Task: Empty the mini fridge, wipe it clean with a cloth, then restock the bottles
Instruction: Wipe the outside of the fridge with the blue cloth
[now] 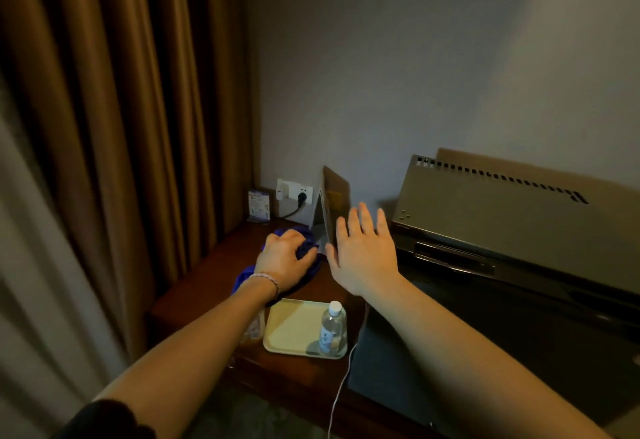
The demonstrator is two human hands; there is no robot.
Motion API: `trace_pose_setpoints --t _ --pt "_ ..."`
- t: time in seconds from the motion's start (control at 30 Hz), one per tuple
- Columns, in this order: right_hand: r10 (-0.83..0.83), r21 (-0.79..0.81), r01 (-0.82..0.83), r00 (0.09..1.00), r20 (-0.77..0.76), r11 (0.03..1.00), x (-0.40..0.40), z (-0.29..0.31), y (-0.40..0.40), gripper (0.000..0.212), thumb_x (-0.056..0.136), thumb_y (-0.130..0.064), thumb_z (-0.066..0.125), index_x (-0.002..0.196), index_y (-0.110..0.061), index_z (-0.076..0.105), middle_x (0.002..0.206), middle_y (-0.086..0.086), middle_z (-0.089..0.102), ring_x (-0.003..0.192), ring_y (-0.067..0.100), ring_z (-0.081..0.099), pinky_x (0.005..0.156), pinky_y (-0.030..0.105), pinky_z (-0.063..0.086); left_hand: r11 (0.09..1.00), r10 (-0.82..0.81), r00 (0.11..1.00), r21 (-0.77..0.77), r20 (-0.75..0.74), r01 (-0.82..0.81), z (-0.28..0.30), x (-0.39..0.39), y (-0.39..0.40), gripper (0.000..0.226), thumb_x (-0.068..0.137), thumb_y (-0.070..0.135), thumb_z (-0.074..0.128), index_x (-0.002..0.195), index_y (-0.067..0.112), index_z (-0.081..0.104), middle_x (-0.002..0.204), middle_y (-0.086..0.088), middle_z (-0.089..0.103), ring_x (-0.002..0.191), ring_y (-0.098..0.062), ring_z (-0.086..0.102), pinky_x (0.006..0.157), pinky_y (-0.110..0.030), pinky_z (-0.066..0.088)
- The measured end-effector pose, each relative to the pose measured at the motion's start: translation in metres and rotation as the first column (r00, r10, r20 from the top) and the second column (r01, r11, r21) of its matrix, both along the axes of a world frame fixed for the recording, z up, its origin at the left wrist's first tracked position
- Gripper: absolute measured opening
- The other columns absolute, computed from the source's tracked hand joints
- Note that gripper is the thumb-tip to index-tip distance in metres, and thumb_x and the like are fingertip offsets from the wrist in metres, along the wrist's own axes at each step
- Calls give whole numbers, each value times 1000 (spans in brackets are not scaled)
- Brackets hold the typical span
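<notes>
A blue cloth on the dark wooden surface is gripped by the left hand. The right hand is held flat, fingers straight. One bottle stands on a yellow tray.

Both forearms are bare, the left hand wearing a thin pale beaded bracelet at the wrist, the right hand wearing nothing, and a dark sleeve covers the left upper arm.
</notes>
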State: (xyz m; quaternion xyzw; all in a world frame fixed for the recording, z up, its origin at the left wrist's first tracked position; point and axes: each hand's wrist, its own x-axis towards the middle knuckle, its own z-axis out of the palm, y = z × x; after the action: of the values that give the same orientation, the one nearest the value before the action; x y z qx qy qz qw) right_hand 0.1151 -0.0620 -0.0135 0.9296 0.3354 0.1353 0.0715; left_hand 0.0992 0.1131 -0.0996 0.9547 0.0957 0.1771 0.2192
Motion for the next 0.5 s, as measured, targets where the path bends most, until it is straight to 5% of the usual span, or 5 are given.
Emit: trace_pose_setpoints --t 0.1,0.27,0.5 --pt "86 21 -84 991 -101 996 11 -20 27 65 103 -49 26 156 -13 23 164 13 17 153 29 1 122 53 3 998 61 996 32 -63 -59 -13 7 40 38 97 52 46 118 24 61 125 8 55 111 -25 44 93 -42 46" --pt "-1 -7 -2 930 -367 1000 56 -74 88 67 104 -52 28 159 -16 12 167 8 4 153 27 -7 122 55 3 994 91 984 81 -154 -79 -35 36 104 42 97 55 43 123 26 56 129 11 50 117 -24 40 92 -45 47" --pt "-79 -34 71 875 -477 997 119 -135 164 70 104 -54 25 160 -17 3 167 8 -5 153 28 -9 121 52 4 989 56 953 149 -299 -11 -83 104 182 40 96 57 43 120 27 55 130 11 47 125 -28 35 92 -49 47"
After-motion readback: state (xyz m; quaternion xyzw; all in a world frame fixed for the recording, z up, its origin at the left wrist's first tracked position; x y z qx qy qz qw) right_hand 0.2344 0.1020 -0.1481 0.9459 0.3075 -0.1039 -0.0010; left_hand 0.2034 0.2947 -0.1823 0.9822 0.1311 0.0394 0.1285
